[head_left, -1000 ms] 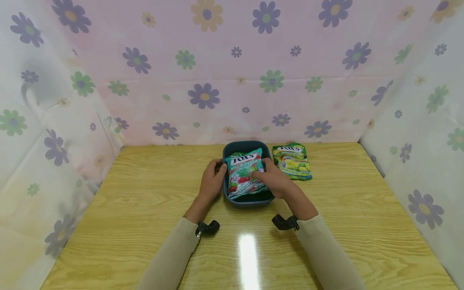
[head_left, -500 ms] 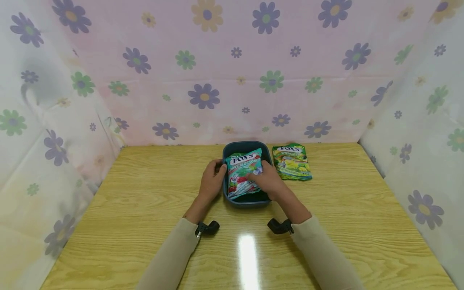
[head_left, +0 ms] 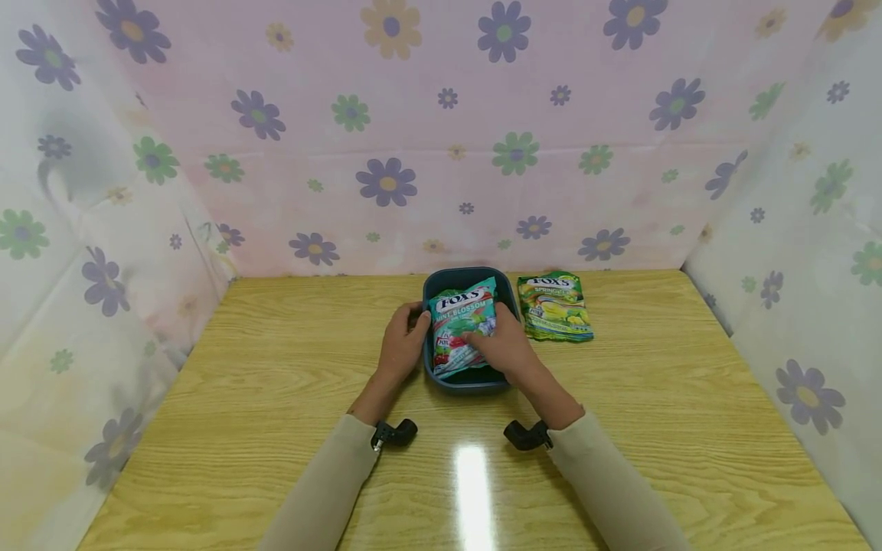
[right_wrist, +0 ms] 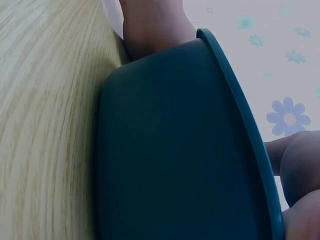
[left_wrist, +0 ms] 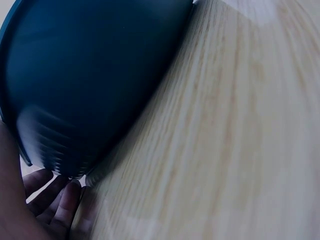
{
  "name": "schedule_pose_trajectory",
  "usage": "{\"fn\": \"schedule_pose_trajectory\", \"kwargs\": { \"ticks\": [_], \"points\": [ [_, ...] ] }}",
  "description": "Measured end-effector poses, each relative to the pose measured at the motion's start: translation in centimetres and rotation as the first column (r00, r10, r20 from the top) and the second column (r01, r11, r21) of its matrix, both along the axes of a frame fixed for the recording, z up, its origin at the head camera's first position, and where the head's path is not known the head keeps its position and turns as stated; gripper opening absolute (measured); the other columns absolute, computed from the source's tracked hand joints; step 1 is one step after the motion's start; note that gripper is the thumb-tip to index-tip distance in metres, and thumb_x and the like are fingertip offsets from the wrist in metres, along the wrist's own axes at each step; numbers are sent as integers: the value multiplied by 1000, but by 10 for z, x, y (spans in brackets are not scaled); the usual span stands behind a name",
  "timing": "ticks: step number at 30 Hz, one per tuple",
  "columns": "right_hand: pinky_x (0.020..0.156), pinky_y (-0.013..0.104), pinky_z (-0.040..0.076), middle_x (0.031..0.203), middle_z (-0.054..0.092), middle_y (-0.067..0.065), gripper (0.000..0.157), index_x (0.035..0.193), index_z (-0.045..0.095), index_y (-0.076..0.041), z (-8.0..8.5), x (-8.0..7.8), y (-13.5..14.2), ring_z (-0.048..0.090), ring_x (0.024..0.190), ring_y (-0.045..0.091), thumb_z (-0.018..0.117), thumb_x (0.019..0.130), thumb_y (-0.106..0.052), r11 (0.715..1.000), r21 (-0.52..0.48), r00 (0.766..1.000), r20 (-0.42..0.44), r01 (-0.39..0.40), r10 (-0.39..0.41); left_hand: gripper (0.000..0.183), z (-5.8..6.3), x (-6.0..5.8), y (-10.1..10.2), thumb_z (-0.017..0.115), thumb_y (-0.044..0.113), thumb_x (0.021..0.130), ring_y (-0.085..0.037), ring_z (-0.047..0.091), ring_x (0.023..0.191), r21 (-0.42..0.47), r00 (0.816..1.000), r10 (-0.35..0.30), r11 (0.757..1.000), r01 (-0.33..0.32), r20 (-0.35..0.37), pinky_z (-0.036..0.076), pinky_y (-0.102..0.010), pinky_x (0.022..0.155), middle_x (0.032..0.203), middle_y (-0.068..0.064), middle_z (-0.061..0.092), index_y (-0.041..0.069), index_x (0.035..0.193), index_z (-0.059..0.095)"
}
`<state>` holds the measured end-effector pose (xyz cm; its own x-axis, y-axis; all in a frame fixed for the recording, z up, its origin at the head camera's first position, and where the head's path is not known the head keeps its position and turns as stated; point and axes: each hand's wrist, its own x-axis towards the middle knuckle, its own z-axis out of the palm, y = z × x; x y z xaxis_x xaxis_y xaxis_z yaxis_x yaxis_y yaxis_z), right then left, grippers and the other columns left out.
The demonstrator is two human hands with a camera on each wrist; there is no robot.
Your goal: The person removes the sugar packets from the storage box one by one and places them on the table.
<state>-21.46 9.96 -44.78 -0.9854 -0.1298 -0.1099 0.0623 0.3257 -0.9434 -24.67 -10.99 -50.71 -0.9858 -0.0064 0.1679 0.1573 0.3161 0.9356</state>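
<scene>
A dark teal plastic bin (head_left: pixel 472 388) stands on the table, and a teal Fox's Mint Blossom candy bag (head_left: pixel 463 310) leans inside it. My right hand (head_left: pixel 508 344) reaches over the bin's near right side and grips that bag by its right edge, thumb across the front. The fingers behind the bag are hidden. With my left hand (head_left: pixel 402 340) I hold the bin's left wall, thumb at the rim; in the left wrist view its fingers (left_wrist: pixel 65 205) lie against the ribbed outer side. A bit of green packaging (head_left: pixel 449 292) shows behind the Mint Blossom bag.
A green and yellow Fox's candy bag (head_left: pixel 555 308) lies flat on the wooden table (head_left: pixel 289 367), just right of the bin. A flowered cloth (head_left: pixel 441 207) hangs behind the table and along both sides.
My right hand has shifted slightly left and inward over the bin, its thumb sliding across the Mint Blossom bag, whose top has tilted up a little. My left hand stays put.
</scene>
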Motion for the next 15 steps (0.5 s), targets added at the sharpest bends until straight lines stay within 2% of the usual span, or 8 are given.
{"fn": "schedule_pose_trajectory", "kwargs": {
  "ticks": [7,15],
  "points": [
    [93,45,57,131,59,20,58,147,43,0,0,2,-1,66,109,32,74,101,-12,1000,1,1000,-14,24,-24,47,0,0,0,55,32,110,-32,62,124,0,1000,-3,1000,3,1,50,-50,109,139,-18,61,0,144,59],
    [97,49,56,133,59,21,59,148,43,1,0,2,-1,65,113,33,74,100,-11,999,10,999,-23,39,-39,47,-1,0,-1,55,33,110,-32,61,124,-1,1000,-7,1000,7,-3,49,-50,110,140,-17,61,0,144,58]
  ]
}}
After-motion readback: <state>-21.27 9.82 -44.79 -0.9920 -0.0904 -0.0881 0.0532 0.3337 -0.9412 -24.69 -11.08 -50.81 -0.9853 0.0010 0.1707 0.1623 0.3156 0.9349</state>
